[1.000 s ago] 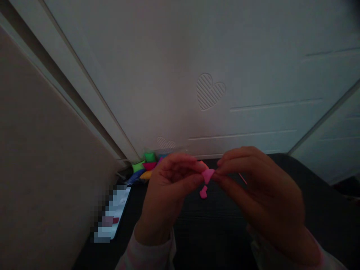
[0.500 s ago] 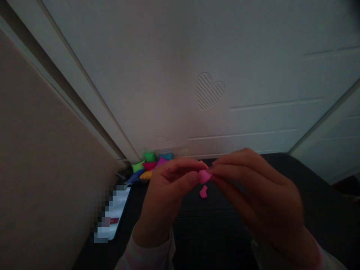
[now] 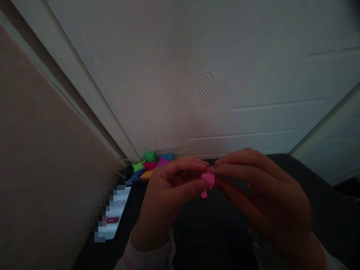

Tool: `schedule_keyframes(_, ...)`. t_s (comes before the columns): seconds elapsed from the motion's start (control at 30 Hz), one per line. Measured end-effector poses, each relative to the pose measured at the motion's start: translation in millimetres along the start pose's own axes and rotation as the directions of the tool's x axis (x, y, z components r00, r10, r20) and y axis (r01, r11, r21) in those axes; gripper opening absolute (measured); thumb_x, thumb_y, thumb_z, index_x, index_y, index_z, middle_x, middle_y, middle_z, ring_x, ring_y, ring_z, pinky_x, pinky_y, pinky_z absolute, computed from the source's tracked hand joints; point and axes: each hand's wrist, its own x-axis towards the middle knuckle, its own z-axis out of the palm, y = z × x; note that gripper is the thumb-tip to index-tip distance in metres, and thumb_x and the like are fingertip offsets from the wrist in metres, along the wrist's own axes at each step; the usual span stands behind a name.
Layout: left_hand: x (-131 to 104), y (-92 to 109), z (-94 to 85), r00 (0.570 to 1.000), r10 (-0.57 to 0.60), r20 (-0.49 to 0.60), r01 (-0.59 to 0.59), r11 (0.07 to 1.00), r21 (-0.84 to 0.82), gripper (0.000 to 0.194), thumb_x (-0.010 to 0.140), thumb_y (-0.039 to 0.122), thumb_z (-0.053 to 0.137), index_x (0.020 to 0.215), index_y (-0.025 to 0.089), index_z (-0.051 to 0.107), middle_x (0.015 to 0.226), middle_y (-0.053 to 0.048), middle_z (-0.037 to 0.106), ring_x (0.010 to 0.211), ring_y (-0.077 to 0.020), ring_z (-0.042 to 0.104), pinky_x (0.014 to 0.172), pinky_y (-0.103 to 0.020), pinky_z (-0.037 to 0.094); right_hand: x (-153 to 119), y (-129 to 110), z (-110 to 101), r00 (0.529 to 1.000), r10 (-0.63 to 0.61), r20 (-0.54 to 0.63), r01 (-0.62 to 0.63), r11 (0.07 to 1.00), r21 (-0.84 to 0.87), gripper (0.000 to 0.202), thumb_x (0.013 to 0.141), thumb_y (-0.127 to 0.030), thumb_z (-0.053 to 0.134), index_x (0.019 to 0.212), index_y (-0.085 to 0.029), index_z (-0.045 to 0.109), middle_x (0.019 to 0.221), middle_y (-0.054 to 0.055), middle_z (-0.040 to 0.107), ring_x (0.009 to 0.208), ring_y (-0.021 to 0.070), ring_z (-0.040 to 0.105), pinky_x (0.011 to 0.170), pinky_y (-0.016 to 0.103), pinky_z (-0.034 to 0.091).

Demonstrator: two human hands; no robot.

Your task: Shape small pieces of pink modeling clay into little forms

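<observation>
White door [image 3: 140, 56]: 1, beyond the phone [image 3: 116, 212]; top cut off by the view's edge. Embossed hearts on it: 2, both striped; the lower one is faint.
Wall [image 3: 42, 168]: 1, left of the phone, cut off.
Table [image 3: 210, 228]: 1, black, under the phone; grain hard to make out in the dim light.
Hands: 2, both bare, to the right of the phone. Right hand [image 3: 267, 191] is the farther from it, left hand [image 3: 165, 195] the nearer. Sleeves: 2, pale, cut off at the bottom edge.
Phone: 1, flat on the table, screen lit; its left side is lost in coarse blocks and the screen content is unreadable.
Packets [image 3: 147, 165]: 7 visible (green, light green, red, dark blue, yellow, purple, light blue), heaped beyond the phone. Left hand may cover more; count uncertain.
Lump [image 3: 208, 178]: 1, pink, raised above the table, right of the phone. Left thumb and forefinger nearly closed on it; right fingertips drawn together on its far-from-phone edge, firmness cannot be told.
Pink piece [image 3: 204, 194]: 1, on the table right of the phone, upper part hidden behind lump and left thumb.
Reddish sliver [image 3: 248, 185]: 1, farther right from the phone, mostly hidden by the right hand.
</observation>
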Motion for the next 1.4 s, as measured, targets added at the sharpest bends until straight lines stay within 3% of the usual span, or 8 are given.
schedule_keyframes(0.2, -3, 1, -0.6, 1.0, 0.03, -0.01, -0.029, 0.997, 0.074, 0.015, 0.06, 0.01, 0.077, 0.068, 0.023, 0.075, 0.083, 0.0, 0.069, 0.074, -0.0112, 0.063, 0.06, -0.016, 0.052, 1, 0, 1, 0.999, -0.024, -0.03, 0.025, 0.999, 0.027, 0.012, 0.078, -0.007, 0.062, 0.086, -0.015, 0.065, 0.083, 0.002, 0.063, 0.076, 0.0094, 0.059, 0.07, 0.018, 0.049)
schedule_keyframes(0.5, 0, 0, -2.8, 0.999, -0.018, 0.045, 0.02, 0.999, -0.043, 0.013, 0.06, 0.012, 0.078, 0.067, 0.023, 0.075, 0.082, 0.0, 0.068, 0.077, -0.0108, 0.062, 0.065, -0.016, 0.051, 4, -2, -1, 1.0, -0.009, -0.014, 0.009, 1.0, 0.011, 0.011, 0.079, -0.01, 0.061, 0.087, -0.017, 0.063, 0.081, 0.003, 0.064, 0.073, 0.0113, 0.06, 0.065, 0.022, 0.051)
schedule_keyframes(0.63, 1, -3, 1.1, 0.994, -0.09, 0.063, 0.099, 0.982, -0.159, 0.011, 0.06, 0.012, 0.078, 0.066, 0.02, 0.074, 0.079, 0.001, 0.068, 0.072, -0.0085, 0.061, 0.063, -0.014, 0.051, 3, -3, 1, 1.0, 0.019, -0.019, -0.018, 0.998, 0.052, 0.009, 0.079, -0.009, 0.061, 0.085, -0.016, 0.063, 0.079, 0.002, 0.063, 0.073, 0.0097, 0.059, 0.066, 0.019, 0.049)
schedule_keyframes(0.77, 2, -8, 2.6, 0.975, -0.203, 0.092, 0.222, 0.909, -0.352, 0.004, 0.068, 0.017, 0.073, 0.071, 0.018, 0.073, 0.076, 0.002, 0.069, 0.069, -0.0066, 0.063, 0.063, -0.012, 0.051, -1, -3, 3, 0.993, 0.096, -0.063, -0.087, 0.987, 0.137, 0.014, 0.08, -0.011, 0.061, 0.092, -0.018, 0.062, 0.085, 0.001, 0.063, 0.08, 0.0101, 0.058, 0.072, 0.02, 0.048)
schedule_keyframes(0.93, 5, -13, 1.4, 0.961, -0.264, 0.088, 0.272, 0.829, -0.489, 0.006, 0.07, 0.017, 0.072, 0.075, 0.016, 0.073, 0.077, 0.001, 0.071, 0.072, -0.007, 0.066, 0.068, -0.01, 0.053, -4, 0, 2, 0.973, 0.206, -0.104, -0.19, 0.971, 0.143, 0.018, 0.081, -0.012, 0.059, 0.095, -0.023, 0.063, 0.084, -0.002, 0.063, 0.077, 0.0103, 0.056, 0.066, 0.02, 0.047)
schedule_keyframes(1.23, 2, -15, 7.1, 0.977, -0.168, 0.13, 0.206, 0.899, -0.385, 0.007, 0.074, 0.016, 0.068, 0.079, 0.017, 0.073, 0.077, 0.001, 0.071, 0.076, -0.0089, 0.066, 0.077, -0.015, 0.052, 1, -3, 5, 0.951, 0.308, 0.005, -0.302, 0.928, 0.218, 0.009, 0.078, -0.022, 0.065, 0.087, -0.022, 0.064, 0.078, -0.002, 0.063, 0.071, 0.0112, 0.057, 0.061, 0.022, 0.047)
schedule_keyframes(1.4, 2, -14, 6.0, 0.989, -0.143, 0.035, 0.148, 0.954, -0.263, 0.01, 0.068, 0.013, 0.072, 0.075, 0.019, 0.074, 0.081, 0.001, 0.072, 0.075, -0.0094, 0.066, 0.069, -0.015, 0.052, 2, -3, 5, 0.952, 0.307, -0.002, -0.3, 0.934, 0.195, 0.007, 0.077, -0.016, 0.064, 0.083, -0.02, 0.064, 0.076, -0.002, 0.062, 0.068, 0.0101, 0.057, 0.059, 0.02, 0.046)
